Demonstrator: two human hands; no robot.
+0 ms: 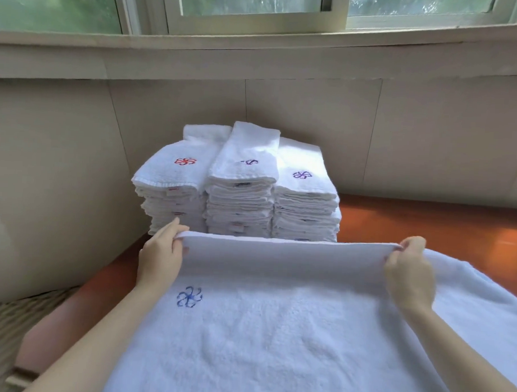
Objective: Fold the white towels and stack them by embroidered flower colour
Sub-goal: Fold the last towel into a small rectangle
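Head view: left hand [160, 252] and right hand [408, 272] each pinch a far corner of the blue-flowered white towel [275, 330] on the table [427, 227]. Its raised edge hides the bases of three folded stacks [239, 195].

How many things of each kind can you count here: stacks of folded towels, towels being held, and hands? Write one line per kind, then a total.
Stacks of folded towels: 3 (left stack, middle stack, right stack)
Held towel: 1
Hands: 2 (left hand, right hand)
Total: 6
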